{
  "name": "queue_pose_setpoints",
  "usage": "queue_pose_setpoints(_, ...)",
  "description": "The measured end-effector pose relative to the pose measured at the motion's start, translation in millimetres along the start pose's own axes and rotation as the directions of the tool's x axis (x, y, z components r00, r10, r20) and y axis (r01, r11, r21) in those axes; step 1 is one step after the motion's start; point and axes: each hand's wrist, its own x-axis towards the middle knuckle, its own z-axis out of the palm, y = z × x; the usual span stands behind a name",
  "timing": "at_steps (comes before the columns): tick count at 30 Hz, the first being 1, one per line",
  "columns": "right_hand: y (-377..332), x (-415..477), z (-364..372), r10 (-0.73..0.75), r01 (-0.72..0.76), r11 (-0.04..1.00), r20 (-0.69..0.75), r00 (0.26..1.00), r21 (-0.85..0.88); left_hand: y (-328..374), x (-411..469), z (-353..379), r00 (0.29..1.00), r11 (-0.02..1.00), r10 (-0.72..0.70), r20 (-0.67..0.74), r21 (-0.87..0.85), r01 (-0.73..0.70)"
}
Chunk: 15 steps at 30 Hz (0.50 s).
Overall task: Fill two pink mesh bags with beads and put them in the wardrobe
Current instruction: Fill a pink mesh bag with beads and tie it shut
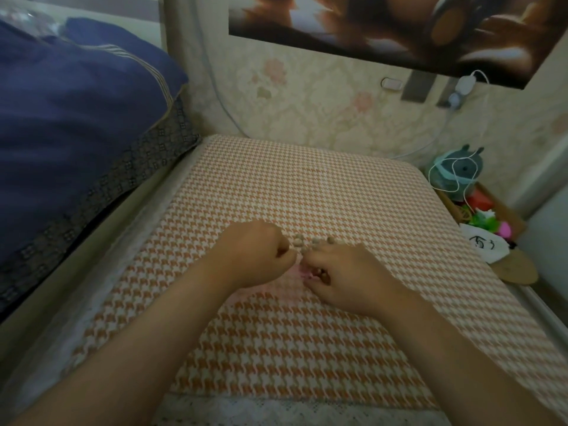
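Houndstooth cover [307, 186]: woven cloth, matt; pink bag [302, 273]: sheer mesh; beads [315, 241]: smooth, dull; quilt [76, 118]: soft cloth

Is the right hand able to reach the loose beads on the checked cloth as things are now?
Likely yes: the loose beads lie just past the right hand, nothing between them, though it seems to pinch a bead.

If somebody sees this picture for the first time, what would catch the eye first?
The left hand and right hand meet mid-frame on an orange houndstooth cloth, fingers curled at a pink mesh bag between them, loose beads lying just beyond. Navy bedding fills the left side; a dark poster hangs on the wall above.
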Motion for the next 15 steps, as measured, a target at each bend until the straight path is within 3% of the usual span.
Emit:
queue_pose_setpoints(5, 7, -6, -1, 0.064, -0.064, 0.998, 0.001, 0.998, 0.028, 9, 0, 1, 1.000, 1.000, -0.020, 0.001, -0.008, 0.020)
queue_pose_setpoints(7, 7, -11, -4, 0.156, -0.151, 0.954, 0.002, 0.988, 0.260, 14, 0, 4, 0.998, 0.995, -0.066, 0.010, -0.074, 0.067)
queue_pose_setpoints(9, 9, -17, -6, 0.287, -0.246, 0.824, -0.001, 0.958, 0.510, 14, -1, 6, 0.987, 0.971, -0.157, 0.042, -0.178, 0.162)
queue_pose_setpoints(10, 14, -20, -6, 0.340, -0.280, 0.787, -0.008, 0.940, 0.550, 13, -1, 6, 0.977, 0.948, -0.204, 0.059, -0.236, 0.212)
queue_pose_setpoints(13, 31, -28, -2, 0.392, -0.346, 0.823, -0.011, 0.920, 0.452, 8, -2, 8, 0.958, 0.908, -0.281, 0.047, -0.309, 0.282)
queue_pose_setpoints(15, 36, -30, 1, 0.382, -0.376, 0.845, 0.063, 0.922, 0.380, 7, -4, 10, 0.958, 0.901, -0.286, 0.025, -0.333, 0.277)
